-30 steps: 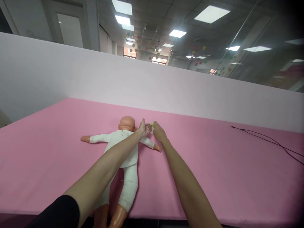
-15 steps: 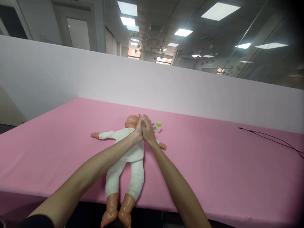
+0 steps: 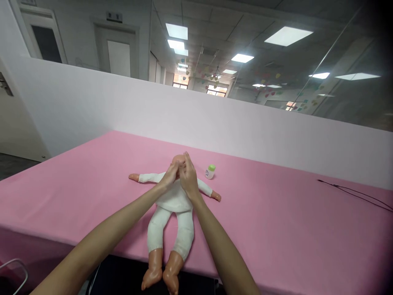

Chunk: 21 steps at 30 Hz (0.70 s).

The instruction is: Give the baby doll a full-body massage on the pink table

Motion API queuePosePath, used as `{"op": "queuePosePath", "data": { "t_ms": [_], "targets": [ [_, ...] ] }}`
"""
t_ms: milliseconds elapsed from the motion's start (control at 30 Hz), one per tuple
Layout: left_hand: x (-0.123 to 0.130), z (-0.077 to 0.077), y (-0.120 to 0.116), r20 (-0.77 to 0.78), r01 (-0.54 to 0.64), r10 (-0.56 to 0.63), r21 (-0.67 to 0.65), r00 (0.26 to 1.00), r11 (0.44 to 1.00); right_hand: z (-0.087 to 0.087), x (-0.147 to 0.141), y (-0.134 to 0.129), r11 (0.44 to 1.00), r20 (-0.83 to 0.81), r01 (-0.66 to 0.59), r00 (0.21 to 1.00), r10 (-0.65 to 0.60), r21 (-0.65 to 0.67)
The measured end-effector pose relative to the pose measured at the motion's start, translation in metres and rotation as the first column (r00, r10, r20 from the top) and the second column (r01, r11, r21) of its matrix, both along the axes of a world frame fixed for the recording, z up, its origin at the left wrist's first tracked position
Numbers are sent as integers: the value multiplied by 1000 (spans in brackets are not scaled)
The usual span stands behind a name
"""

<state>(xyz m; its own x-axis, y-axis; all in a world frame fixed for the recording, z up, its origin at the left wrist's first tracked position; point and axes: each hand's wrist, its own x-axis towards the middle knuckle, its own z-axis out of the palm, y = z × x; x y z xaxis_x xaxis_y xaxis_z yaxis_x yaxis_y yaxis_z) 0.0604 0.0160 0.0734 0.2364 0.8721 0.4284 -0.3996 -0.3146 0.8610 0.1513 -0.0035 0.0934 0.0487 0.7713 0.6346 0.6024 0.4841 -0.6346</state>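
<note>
A baby doll point(image 3: 175, 198) in white cloth clothing lies stretched out on the pink-covered table, arms spread and feet over the front edge. My left hand point(image 3: 170, 174) is over its upper chest and lower face, fingers extended toward my other hand. Beside it, my right hand point(image 3: 188, 176) points upward with straight fingers, its palm turned inward. The fingertips meet or nearly meet in front of the doll's head point(image 3: 178, 158), hiding most of it. Whether the hands touch the doll cannot be made out. Nothing shows in either hand.
A small clear jar with a green lid point(image 3: 210, 172) stands right of the doll. A thin black cable point(image 3: 353, 190) lies on the pink cloth point(image 3: 270, 217) at far right. Behind the table rises a white partition point(image 3: 215, 119) with glass above.
My hands were pressed together beside the doll's head; now they have shifted over its face and chest and parted at the wrists. The camera view has also shifted.
</note>
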Motion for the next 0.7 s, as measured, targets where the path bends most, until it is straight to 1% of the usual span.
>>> {"op": "queuePosePath", "data": {
  "t_ms": [33,67,100,133,167,200,267,333,433,533,700],
  "targets": [
    [-10,-3,5,-74,-20,21,22,997,1000,-4,12,4,999,-35,27,999,-28,-23],
    [-20,-8,9,-143,-68,76,57,987,996,-11,22,6,998,-42,48,998,-49,-42],
    [-29,-13,14,-211,-141,161,107,964,984,-20,31,8,996,-29,66,997,-68,-59],
    [-36,-21,19,-281,-224,267,175,922,959,-30,37,9,994,-7,83,997,-83,-72],
    [-41,-29,23,-347,-290,366,251,864,923,-40,41,10,992,20,94,995,-93,-80],
    [-44,-37,27,-395,-333,445,322,804,886,-50,43,10,991,39,109,994,-106,-83],
    [-45,-53,32,-451,-355,531,418,717,836,-65,43,11,988,69,133,989,-127,-76],
    [-45,-65,34,-502,-342,562,465,658,816,-75,41,13,986,130,151,981,-142,-67],
    [-44,-73,33,-573,-299,565,495,593,816,-81,40,15,978,249,199,952,-177,-65],
    [-44,-74,32,-623,-252,571,527,535,811,-84,41,18,972,341,228,919,-196,-58],
    [-40,-73,33,-685,-247,616,567,389,786,-87,42,24,948,444,307,863,-241,-82]
  ]
}}
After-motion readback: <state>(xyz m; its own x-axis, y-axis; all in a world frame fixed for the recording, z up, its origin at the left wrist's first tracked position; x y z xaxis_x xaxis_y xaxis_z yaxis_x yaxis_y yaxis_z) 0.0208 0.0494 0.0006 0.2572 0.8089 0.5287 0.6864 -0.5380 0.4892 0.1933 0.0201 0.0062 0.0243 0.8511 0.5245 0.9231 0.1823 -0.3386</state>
